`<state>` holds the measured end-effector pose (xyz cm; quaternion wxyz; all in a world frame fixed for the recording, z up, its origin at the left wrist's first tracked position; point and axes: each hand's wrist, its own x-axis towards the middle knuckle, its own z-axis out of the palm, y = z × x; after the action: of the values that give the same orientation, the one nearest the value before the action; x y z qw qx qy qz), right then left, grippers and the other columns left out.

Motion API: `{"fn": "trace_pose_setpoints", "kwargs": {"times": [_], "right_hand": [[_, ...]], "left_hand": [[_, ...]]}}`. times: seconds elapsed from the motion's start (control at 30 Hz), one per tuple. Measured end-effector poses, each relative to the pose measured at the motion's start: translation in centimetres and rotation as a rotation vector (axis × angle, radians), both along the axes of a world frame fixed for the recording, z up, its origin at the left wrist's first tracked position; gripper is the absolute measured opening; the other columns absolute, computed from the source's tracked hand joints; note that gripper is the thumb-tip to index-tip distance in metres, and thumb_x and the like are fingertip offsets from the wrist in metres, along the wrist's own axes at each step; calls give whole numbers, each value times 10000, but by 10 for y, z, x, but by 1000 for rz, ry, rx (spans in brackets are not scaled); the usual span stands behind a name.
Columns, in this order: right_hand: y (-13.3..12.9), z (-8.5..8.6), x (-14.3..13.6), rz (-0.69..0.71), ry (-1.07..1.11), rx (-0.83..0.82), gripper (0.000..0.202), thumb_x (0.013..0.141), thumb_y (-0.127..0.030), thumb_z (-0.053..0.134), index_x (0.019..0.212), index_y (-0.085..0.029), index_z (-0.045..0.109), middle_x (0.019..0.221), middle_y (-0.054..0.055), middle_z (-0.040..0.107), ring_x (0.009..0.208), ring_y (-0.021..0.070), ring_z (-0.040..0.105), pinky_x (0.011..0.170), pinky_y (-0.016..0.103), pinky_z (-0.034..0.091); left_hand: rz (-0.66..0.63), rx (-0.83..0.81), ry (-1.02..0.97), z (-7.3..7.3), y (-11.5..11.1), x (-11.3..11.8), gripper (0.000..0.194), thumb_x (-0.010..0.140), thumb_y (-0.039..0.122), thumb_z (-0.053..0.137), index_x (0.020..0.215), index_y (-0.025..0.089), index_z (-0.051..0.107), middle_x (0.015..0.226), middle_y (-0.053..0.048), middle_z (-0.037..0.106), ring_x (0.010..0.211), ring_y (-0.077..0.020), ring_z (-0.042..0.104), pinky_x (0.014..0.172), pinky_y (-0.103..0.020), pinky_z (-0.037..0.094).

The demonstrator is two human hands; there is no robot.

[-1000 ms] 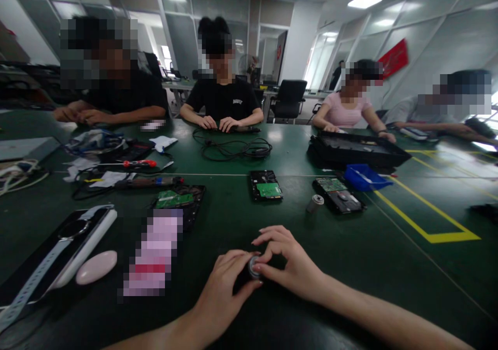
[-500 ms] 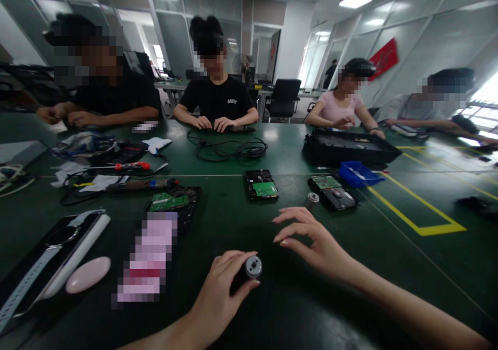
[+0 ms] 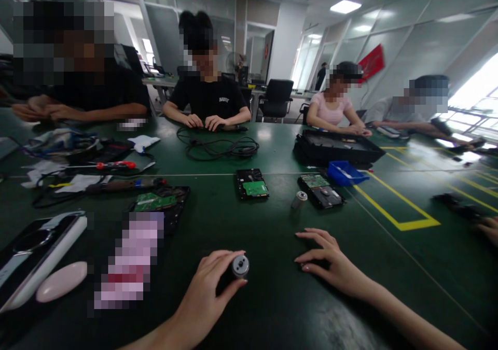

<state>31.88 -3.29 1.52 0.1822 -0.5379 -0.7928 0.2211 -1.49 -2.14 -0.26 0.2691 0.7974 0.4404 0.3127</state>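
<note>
My left hand (image 3: 208, 282) is closed around a small cylindrical metal motor (image 3: 240, 267). Its round end, with a centre hub and small holes, faces up between thumb and fingers. To the right, my right hand (image 3: 324, 259) hovers low over the green table (image 3: 268, 308), fingers apart, and I see nothing held in it. A second motor (image 3: 299, 200) of the same kind stands upright beyond my right hand. Beside it lies a hard drive (image 3: 322, 190) with its circuit board up, and another hard drive (image 3: 252, 185) lies left of that.
Left lie a third drive (image 3: 177, 212), a power screwdriver (image 3: 124, 185), a red-handled screwdriver (image 3: 116, 165), a pink oval object (image 3: 62, 281) and a watch (image 3: 33, 240). Farther back are a coiled cable (image 3: 218, 148), a blue bin (image 3: 344, 173) and a black tray (image 3: 338, 150). Several people sit opposite.
My right hand has drawn back toward me and right, away from the standing motor, which now shows fully. My left hand keeps its hold. The view has swung slightly right.
</note>
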Motion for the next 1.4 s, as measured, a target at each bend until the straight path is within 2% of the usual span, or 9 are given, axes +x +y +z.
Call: {"fn": "trace_pose_setpoints", "kwargs": {"times": [0.07, 0.23, 0.33, 0.47, 0.57, 0.67, 0.9, 1.1, 1.4], "right_hand": [[1, -2, 1, 6, -6, -2, 249, 831, -471, 668, 1046, -363, 730, 1401, 41, 491, 1348, 355, 315, 1068, 617, 265], [2, 4, -8, -4, 23, 19, 161, 850, -441, 658, 927, -345, 762, 1359, 35, 531, 1333, 338, 343, 1062, 601, 288], [5, 18, -32, 5, 144, 29, 142, 886, -370, 633, 946, -315, 749, 1276, 47, 586, 1294, 293, 405, 1068, 549, 330], [16, 33, -81, 85, 313, 87, 123, 894, -283, 634, 960, -292, 737, 1142, 44, 659, 1186, 245, 511, 1026, 473, 403], [23, 34, -111, 159, 357, 128, 118, 882, -243, 654, 953, -290, 735, 1105, 24, 681, 1138, 222, 543, 1004, 441, 421], [27, 30, -126, 220, 350, 159, 129, 875, -218, 662, 958, -288, 732, 1099, 17, 687, 1131, 218, 547, 996, 432, 423], [26, 20, -128, 247, 346, 237, 144, 869, -186, 663, 960, -280, 723, 1068, 26, 685, 1107, 233, 550, 973, 444, 421], [27, 18, -134, 203, 421, 244, 150, 859, -159, 668, 950, -266, 720, 1027, 32, 682, 1069, 230, 555, 944, 422, 433], [28, 16, -134, 170, 465, 134, 43, 830, -200, 710, 854, -234, 703, 1020, 41, 686, 1050, 222, 573, 941, 427, 434]], "left_hand": [[-3, -3, 2, 0, 0, 0, 462, 819, 189, 711, 1241, 324, 579, 1168, -31, 660, 1068, -265, 629, 933, -469, 528], [0, 0, 8, 1, -1, -1, 438, 823, 201, 708, 1228, 318, 589, 1164, -29, 663, 1069, -264, 627, 930, -457, 528], [-3, 9, 14, 1, 0, 0, 429, 822, 199, 708, 1220, 312, 595, 1158, -29, 668, 1060, -259, 629, 925, -446, 528], [4, 16, 19, 4, 0, 1, 426, 811, 178, 715, 1206, 296, 607, 1136, -31, 676, 1042, -253, 630, 912, -419, 531], [5, 5, 10, 5, -1, 2, 391, 809, 177, 721, 1176, 269, 621, 1121, -40, 674, 1039, -251, 624, 915, -406, 521], [2, -25, -7, 6, -1, 2, 320, 812, 172, 724, 1112, 241, 636, 1100, -41, 667, 1026, -243, 616, 910, -392, 514], [-6, -55, -36, 4, -2, 4, 348, 807, 182, 741, 1128, 236, 618, 1113, -46, 650, 1045, -245, 587, 926, -402, 487], [-5, -57, -43, 4, -2, 4, 352, 808, 179, 741, 1131, 232, 612, 1113, -46, 649, 1045, -243, 582, 927, -396, 486], [-12, -61, -33, 5, -2, 3, 372, 815, 195, 734, 1164, 222, 609, 1138, -59, 647, 1062, -250, 579, 935, -404, 482]]}}
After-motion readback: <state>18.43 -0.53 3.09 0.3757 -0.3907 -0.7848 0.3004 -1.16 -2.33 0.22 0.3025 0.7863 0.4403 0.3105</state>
